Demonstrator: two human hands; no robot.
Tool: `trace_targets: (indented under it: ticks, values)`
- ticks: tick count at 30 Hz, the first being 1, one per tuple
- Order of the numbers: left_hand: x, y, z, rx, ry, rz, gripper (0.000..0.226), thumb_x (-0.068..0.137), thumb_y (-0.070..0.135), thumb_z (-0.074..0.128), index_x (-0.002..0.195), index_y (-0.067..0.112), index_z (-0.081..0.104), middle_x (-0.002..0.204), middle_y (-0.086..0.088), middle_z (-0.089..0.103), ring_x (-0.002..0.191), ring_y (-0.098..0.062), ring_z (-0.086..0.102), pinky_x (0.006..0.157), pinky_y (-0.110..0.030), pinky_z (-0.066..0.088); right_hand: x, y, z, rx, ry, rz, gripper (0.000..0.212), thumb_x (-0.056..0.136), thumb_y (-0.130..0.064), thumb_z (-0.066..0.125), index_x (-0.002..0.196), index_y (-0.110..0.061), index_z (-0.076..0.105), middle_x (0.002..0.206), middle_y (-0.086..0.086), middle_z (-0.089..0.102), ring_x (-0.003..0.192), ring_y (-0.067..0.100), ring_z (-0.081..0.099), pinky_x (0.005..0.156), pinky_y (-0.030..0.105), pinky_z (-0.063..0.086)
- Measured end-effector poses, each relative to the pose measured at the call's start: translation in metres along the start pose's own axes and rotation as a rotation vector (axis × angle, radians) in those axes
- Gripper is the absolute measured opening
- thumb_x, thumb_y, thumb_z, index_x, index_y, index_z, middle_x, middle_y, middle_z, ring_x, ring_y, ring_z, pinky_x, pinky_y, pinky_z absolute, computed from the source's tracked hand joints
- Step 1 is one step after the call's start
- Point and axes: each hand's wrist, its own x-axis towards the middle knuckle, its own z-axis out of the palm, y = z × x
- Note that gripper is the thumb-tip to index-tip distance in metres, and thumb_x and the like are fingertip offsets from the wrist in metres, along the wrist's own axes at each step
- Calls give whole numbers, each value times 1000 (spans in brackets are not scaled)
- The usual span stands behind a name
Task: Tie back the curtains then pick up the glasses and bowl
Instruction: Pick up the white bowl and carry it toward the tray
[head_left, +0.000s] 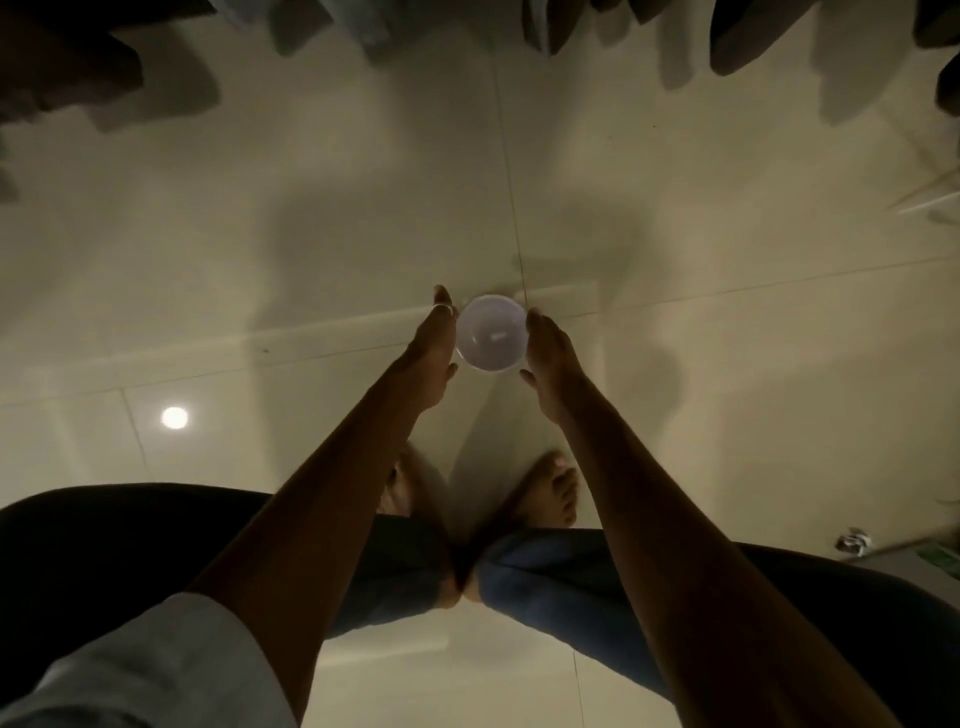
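Note:
A small pale, translucent bowl (491, 332) sits between my two hands, low over the tiled floor; I cannot tell whether it rests on the floor or is lifted. My left hand (431, 358) lies along its left side with fingers stretched forward, touching the rim. My right hand (550, 358) lies against its right side, fingers straight as well. Curtain hems (301, 26) hang along the top edge of the view. No glasses are in sight.
Glossy cream floor tiles (311, 234) spread all around, with a lamp's reflection (174, 417) at the left. My bare feet (550, 493) and knees in blue jeans are below the bowl. A small metal fitting (852, 543) sits at the right edge.

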Motion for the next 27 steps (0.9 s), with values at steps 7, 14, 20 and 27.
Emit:
trace_targets:
  ticks: [7, 14, 20, 27]
  values:
    - [-38, -1, -6, -19, 16, 39, 64, 104, 59, 25, 148, 17, 45, 148, -4, 53, 133, -25, 50, 111, -45, 39, -42, -20, -4, 35, 97, 18, 21, 105, -36, 50, 98, -21, 62, 105, 5, 65, 99, 23, 60, 86, 41, 52]
    - [-145, 7, -12, -79, 73, 84, 49, 98, 48, 57, 138, 19, 54, 142, -9, 53, 127, -27, 52, 86, -37, 54, -145, -68, -15, 256, 68, -38, 11, 102, -30, 57, 108, -27, 65, 119, 3, 64, 115, 33, 61, 88, 58, 58]
    - [-266, 9, -27, -248, -89, 134, 50, 99, 48, 54, 140, 19, 51, 136, -15, 57, 124, -34, 56, 92, -43, 54, -256, -114, -21, 353, -8, -32, 37, 106, -47, 44, 132, -23, 55, 136, 11, 58, 120, 35, 60, 80, 45, 60]
    - [-413, 12, -44, -302, -9, 213, 50, 96, 55, 54, 134, 23, 57, 127, -13, 64, 110, -34, 66, 67, -38, 62, -400, -167, -21, 245, -104, -197, 40, 109, -39, 40, 145, -22, 42, 138, 10, 52, 109, 25, 64, 63, 35, 62]
